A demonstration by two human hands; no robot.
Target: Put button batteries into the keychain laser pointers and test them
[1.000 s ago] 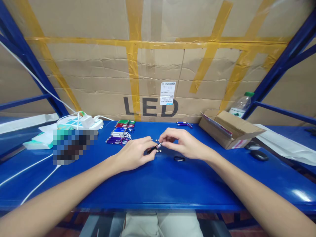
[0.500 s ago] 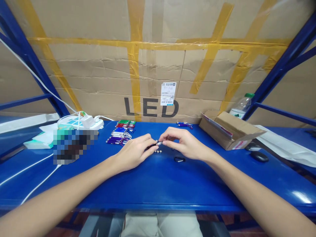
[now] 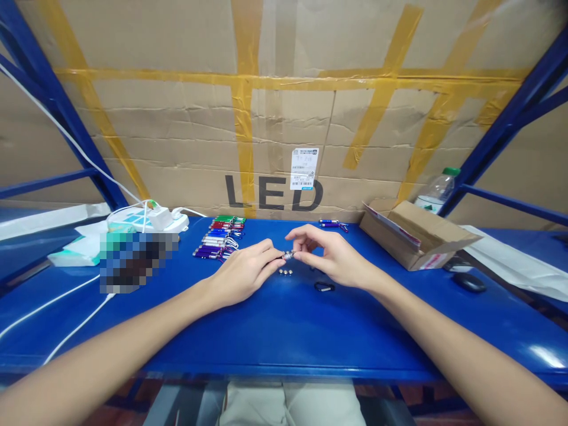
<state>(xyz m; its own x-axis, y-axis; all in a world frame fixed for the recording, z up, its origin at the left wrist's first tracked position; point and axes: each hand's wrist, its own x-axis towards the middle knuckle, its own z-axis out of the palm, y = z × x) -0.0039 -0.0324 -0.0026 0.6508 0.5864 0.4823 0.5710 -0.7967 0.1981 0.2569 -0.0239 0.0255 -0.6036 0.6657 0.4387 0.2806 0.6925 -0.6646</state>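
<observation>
Above the middle of the blue table, my left hand (image 3: 248,267) pinches a small keychain flashlight (image 3: 288,255) with a silver end. Much of its body is hidden by my fingers. My right hand (image 3: 331,254) is closed at the flashlight's other end, thumb against the silver part and index finger raised and curled. Just below lie three small shiny button cells (image 3: 286,273) in a row. A black carabiner clip (image 3: 324,287) rests on the table under my right hand.
Several coloured keychain flashlights (image 3: 217,241) lie in rows left of my hands, with blue ones (image 3: 332,224) at the back. An open cardboard box (image 3: 417,234), a black mouse (image 3: 469,282) and a bottle (image 3: 437,190) are right. A power strip (image 3: 177,223) and cables are left.
The flashlight's silver end shows more plainly between my fingertips, and its dark body shows less. My right index finger has lifted slightly. The view has shifted a little.
</observation>
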